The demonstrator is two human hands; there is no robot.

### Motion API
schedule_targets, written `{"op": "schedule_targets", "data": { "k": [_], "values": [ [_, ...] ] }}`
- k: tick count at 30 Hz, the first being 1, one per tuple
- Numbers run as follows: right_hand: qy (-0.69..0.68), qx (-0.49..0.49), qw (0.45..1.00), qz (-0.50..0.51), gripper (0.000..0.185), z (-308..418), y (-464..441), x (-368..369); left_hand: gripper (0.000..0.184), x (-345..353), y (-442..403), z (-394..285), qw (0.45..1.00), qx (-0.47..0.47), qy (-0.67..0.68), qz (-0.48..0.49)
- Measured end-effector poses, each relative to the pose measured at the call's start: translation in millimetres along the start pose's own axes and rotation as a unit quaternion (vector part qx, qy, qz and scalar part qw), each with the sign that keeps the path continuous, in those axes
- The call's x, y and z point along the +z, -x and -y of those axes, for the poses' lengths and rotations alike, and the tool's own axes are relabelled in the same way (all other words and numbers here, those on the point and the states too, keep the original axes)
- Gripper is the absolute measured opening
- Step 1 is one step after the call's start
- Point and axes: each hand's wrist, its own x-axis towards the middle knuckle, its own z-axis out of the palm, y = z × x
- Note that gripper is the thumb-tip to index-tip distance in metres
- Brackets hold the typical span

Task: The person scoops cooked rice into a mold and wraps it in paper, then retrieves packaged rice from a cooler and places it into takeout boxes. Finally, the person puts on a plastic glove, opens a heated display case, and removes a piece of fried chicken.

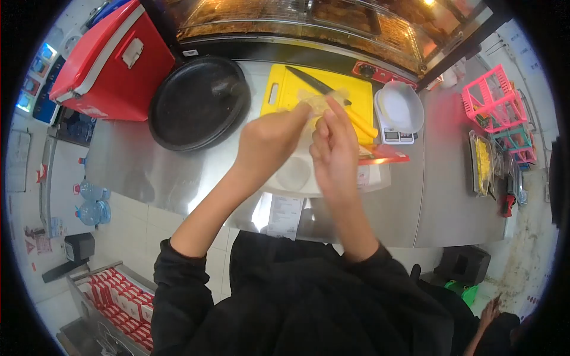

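Note:
My left hand (270, 136) and my right hand (335, 148) are raised close together over the counter, fingers closed on a thin piece of clear plastic (320, 102). Whether it is a glove or a bag I cannot tell. Behind them lies a yellow cutting board (284, 74), bearing a knife with a dark blade (309, 80) and a yellow handle (363, 124). Under my hands a whitish sheet (291, 178) rests on the steel counter, partly hidden. A red flat item (386, 155) sits beside my right hand.
Left stand round black trays (199, 104) and a red cooler box (127, 65). A kitchen scale (395, 135) carries a clear bowl (402, 107). A lit food warmer (273, 18) runs behind. Pink baskets (490, 98) are at right. Another person's hand (490, 311) shows lower right.

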Motion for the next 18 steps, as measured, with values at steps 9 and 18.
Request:
{"op": "schedule_targets", "data": {
  "k": [9, 18],
  "values": [
    [0.149, 0.079, 0.972, 0.161, 0.023, -11, 33, -23, 0.024, -28, 34, -30, 0.997, 0.064, 0.041, -0.003],
    [-0.293, 0.122, 0.915, 0.250, 0.055, -31, 33, -37, 0.031, -29, 66, -32, 0.995, 0.091, 0.023, -0.042]
  ]
}}
